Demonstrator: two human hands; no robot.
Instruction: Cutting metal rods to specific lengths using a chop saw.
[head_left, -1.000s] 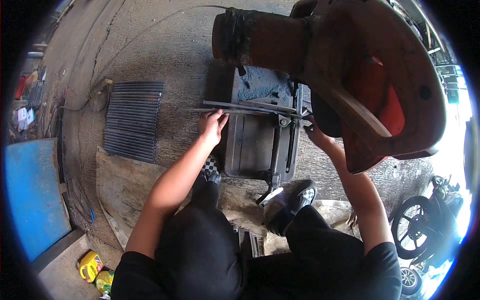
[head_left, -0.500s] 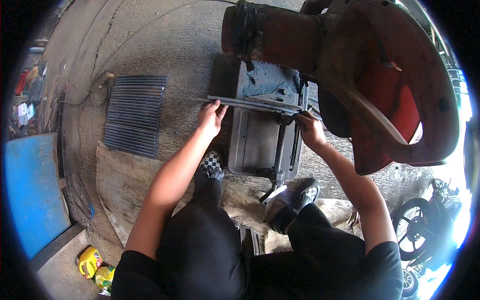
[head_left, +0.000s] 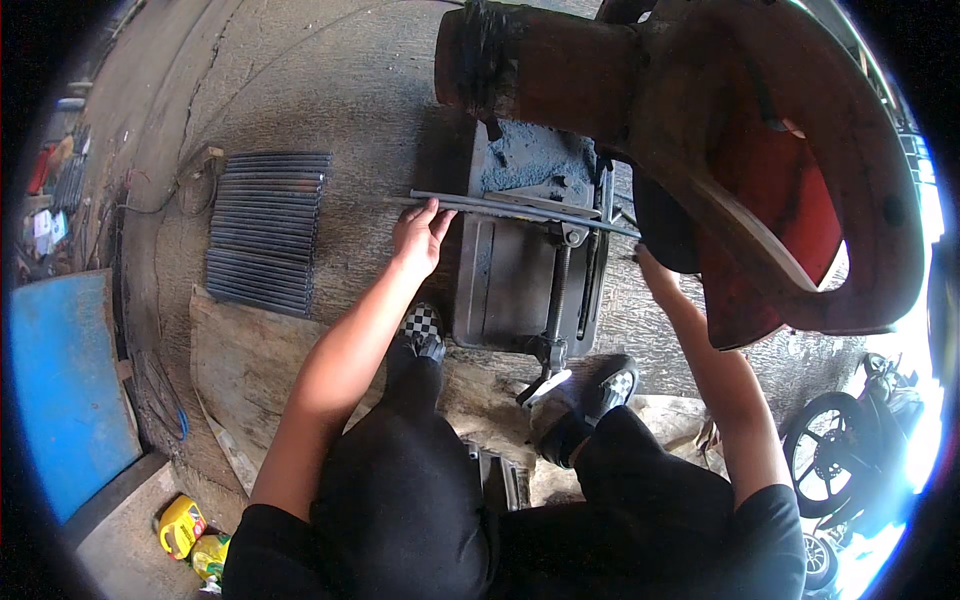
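Thin grey metal rods (head_left: pixel 520 211) lie across the base of a cut-off saw (head_left: pixel 500 285), against its vise plate. My left hand (head_left: pixel 420 235) has its fingers closed round the rods just left of the base. At their right end, my right hand (head_left: pixel 656 272) is close by the rod tip, its fingers partly hidden beside the dark cutting disc (head_left: pixel 664 225). Whether it touches the rod I cannot tell. The vise screw (head_left: pixel 561 290) runs from the plate toward my feet. Over the right side hangs the saw's raised reddish-brown head with its handle (head_left: pixel 880 230).
A neat row of dark cut rods (head_left: pixel 265 235) lies on the rough floor at left, near a dirty cloth sheet (head_left: pixel 250 345). A blue board (head_left: pixel 70 390), a yellow jug (head_left: pixel 181 526) and a motorcycle wheel (head_left: pixel 822 455) stand farther out. Bluish metal dust covers the base's far part.
My right hand has left the rods beside the vise and moved right, toward their end and the disc. The left hand keeps its hold in nearly the same place.
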